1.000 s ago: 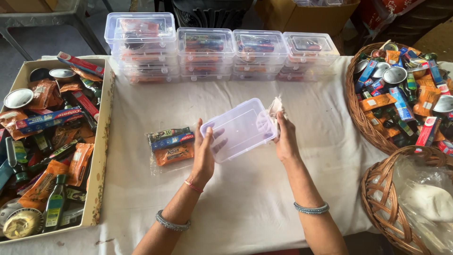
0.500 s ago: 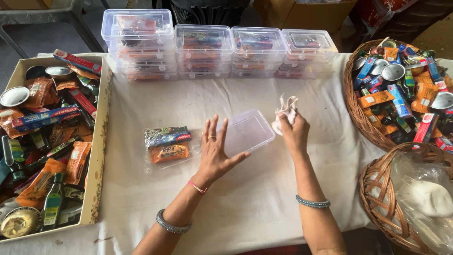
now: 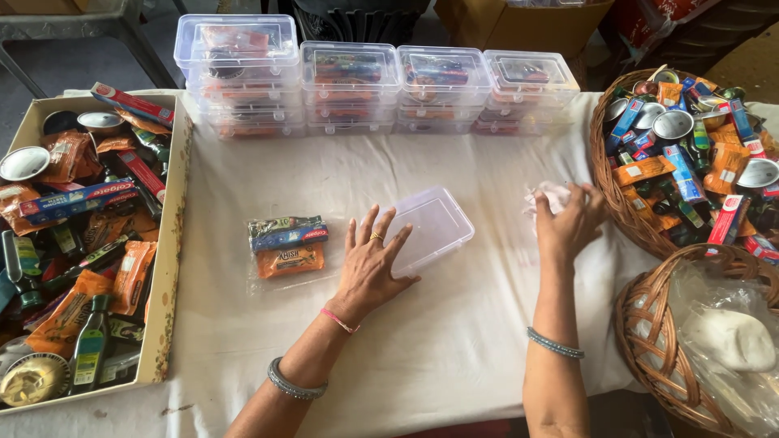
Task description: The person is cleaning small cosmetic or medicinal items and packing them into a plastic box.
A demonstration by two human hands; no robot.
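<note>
Left hand [image 3: 369, 272] lies flat, fingers spread wide, palm down on the near end of an empty clear plastic box [image 3: 430, 227] that rests on the white tablecloth [image 3: 454, 341]. Nothing gripped. Right hand [image 3: 568, 223] is closed around a crumpled piece of clear wrapper [image 3: 545, 197], held just above the cloth, near the upper wicker basket [image 3: 610, 191].

Just left of the plastic box: a sealed clear packet [image 3: 286, 247] holding small sachets and a toothpaste carton, flat on the cloth, apart from the left hand.

Containers:
- Stack of lidded clear boxes [image 3: 365, 85] in a row along the far edge, several layers deep, each filled with coloured packets.
- Cardboard tray [image 3: 166, 243] at left: sachets, toothpaste cartons, small green bottles, round metal tins.
- Upper wicker basket at right: same mix of cartons, sachets, bottles, tins, heaped.
- Lower wicker basket [image 3: 649, 349] at right: clear plastic bags, something white inside; cannot tell what.

Surface: cloth is creased, covers the whole table. Beyond it, grey floor, a metal table leg [image 3: 150, 49] and a brown cardboard carton [image 3: 527, 24].
</note>
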